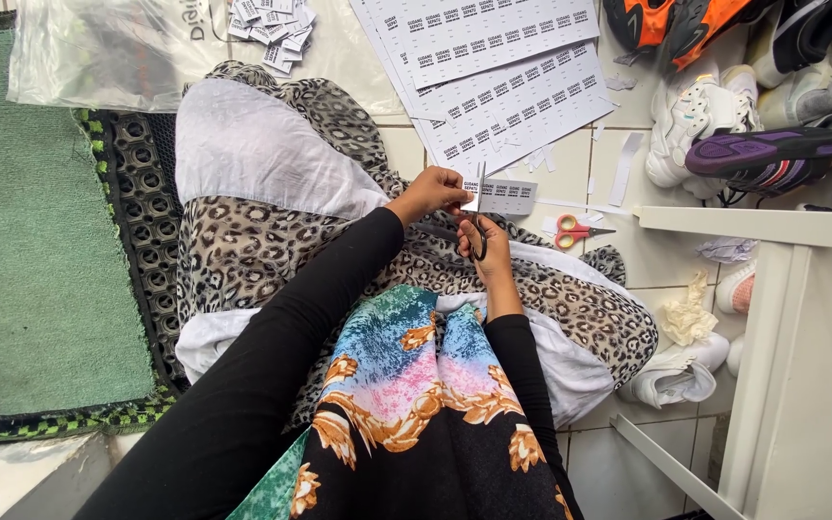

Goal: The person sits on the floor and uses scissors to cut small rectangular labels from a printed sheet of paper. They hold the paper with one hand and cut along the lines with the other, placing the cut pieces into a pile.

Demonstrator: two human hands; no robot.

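My left hand (pixel 432 191) pinches the near end of a narrow strip of printed paper labels (pixel 503 194) held over my lap. My right hand (pixel 486 247) grips black-handled scissors (pixel 480 223), blades pointing up at the strip's left end. Both arms wear black sleeves. Under them lies a leopard-print cloth (pixel 272 241) across my knees, with a colourful patterned cloth (pixel 416 385) nearer to me.
White sheets of printed labels (pixel 493 67) lie on the tiled floor ahead, with a pile of cut labels (pixel 272 27) on a clear plastic bag (pixel 98 48). Red-handled scissors (pixel 575 231) rest on the floor. Shoes (pixel 743 106) sit at right, a white shelf frame (pixel 782 318) below, and a green mat (pixel 31 231) at left.
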